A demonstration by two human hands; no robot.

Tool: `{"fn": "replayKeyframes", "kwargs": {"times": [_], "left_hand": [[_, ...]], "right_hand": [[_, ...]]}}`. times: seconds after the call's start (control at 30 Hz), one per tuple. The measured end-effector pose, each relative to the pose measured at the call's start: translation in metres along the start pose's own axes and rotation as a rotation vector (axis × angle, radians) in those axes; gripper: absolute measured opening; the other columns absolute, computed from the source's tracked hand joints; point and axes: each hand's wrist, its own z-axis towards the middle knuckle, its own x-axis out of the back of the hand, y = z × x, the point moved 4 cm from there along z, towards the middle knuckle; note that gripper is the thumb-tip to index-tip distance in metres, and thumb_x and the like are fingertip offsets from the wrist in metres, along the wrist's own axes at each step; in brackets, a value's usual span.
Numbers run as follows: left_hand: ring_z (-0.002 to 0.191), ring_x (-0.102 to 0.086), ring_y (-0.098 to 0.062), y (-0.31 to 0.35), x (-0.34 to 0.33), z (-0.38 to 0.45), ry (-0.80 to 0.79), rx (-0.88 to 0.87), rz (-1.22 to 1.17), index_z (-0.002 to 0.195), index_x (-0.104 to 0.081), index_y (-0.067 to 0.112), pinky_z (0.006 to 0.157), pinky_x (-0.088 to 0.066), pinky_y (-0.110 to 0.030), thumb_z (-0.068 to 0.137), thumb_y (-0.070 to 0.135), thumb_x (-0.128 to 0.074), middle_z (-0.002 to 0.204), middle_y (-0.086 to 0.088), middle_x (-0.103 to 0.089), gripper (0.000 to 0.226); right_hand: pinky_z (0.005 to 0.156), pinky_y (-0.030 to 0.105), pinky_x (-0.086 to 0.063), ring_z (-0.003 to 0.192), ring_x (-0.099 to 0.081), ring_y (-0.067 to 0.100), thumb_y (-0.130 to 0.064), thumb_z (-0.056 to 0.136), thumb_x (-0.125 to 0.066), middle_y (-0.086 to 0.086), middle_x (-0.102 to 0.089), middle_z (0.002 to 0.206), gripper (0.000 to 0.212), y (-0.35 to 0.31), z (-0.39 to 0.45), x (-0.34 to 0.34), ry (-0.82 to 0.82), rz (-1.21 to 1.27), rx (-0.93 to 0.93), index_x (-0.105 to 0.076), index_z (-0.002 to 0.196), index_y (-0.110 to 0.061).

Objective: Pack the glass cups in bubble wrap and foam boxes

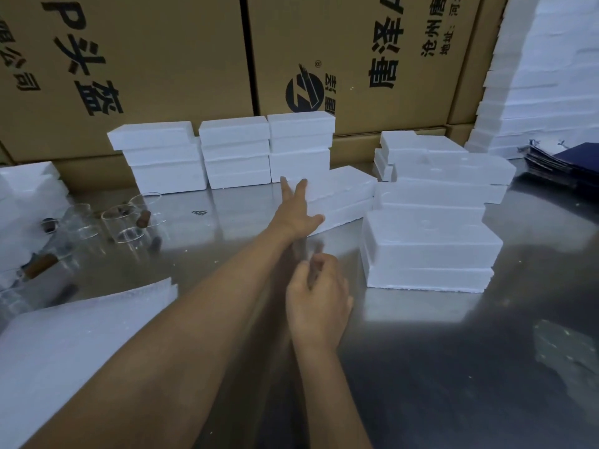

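Note:
Several clear glass cups with brown handles stand and lie at the left of the steel table. My left hand stretches forward with straight, spread fingers and touches the left end of a closed white foam box lying at an angle mid-table. My right hand is nearer to me, its fingers curled round a thin dark object that is too blurred to identify. A white sheet of wrapping material lies at the lower left.
Closed foam boxes are stacked along the back against large cardboard cartons. More foam boxes are piled right of my hands. A tall foam stack and dark blue flat items sit at the far right.

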Motion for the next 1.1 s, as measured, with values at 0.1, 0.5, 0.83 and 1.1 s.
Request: {"fn": "replayKeyframes", "kwargs": {"times": [0.1, 0.5, 0.83, 1.1], "left_hand": [[0.148, -0.029, -0.030, -0.003, 0.002, -0.010, 0.008, -0.022, -0.060, 0.155, 0.022, 0.028, 0.102, -0.039, -0.030, 0.088, 0.029, -0.074, 0.160, -0.018, 0.030, 0.118], [0.153, -0.011, -0.023, -0.071, 0.084, -0.060, 0.008, 0.117, -0.059, 0.159, 0.003, 0.017, 0.114, -0.019, -0.025, 0.092, 0.018, -0.062, 0.167, -0.011, 0.002, 0.093], [0.131, -0.044, -0.033, -0.190, 0.253, -0.016, 0.573, 0.420, -0.202, 0.147, -0.030, 0.003, 0.101, -0.045, -0.039, 0.089, 0.011, -0.059, 0.147, -0.017, -0.039, 0.065], [0.091, -0.057, -0.026, -0.267, 0.273, 0.060, 0.623, 0.577, -0.504, 0.131, -0.044, 0.001, 0.069, -0.047, -0.035, 0.093, 0.007, -0.049, 0.111, -0.013, -0.055, 0.039]], "right_hand": [[0.099, 0.028, -0.026, 0.122, -0.047, 0.012, -0.032, 0.099, -0.044, -0.008, -0.061, 0.125, 0.028, -0.001, 0.000, 0.000, 0.001, -0.003, 0.007, -0.056, 0.122, -0.023], [0.097, 0.030, -0.042, 0.116, -0.057, 0.023, -0.020, 0.092, -0.053, 0.003, -0.062, 0.128, 0.037, -0.030, -0.032, -0.029, -0.282, 0.039, 0.169, -0.055, 0.129, -0.019], [0.081, 0.020, -0.040, 0.113, -0.045, 0.017, -0.016, 0.095, -0.044, -0.005, -0.049, 0.129, 0.033, -0.179, 0.078, -0.187, -0.682, 0.160, 0.159, -0.054, 0.125, -0.020], [0.113, 0.037, -0.035, 0.140, -0.036, 0.024, -0.015, 0.099, -0.044, -0.001, -0.028, 0.160, 0.059, -0.201, 0.153, -0.283, -0.733, 0.202, 0.037, -0.026, 0.155, -0.019]]}}
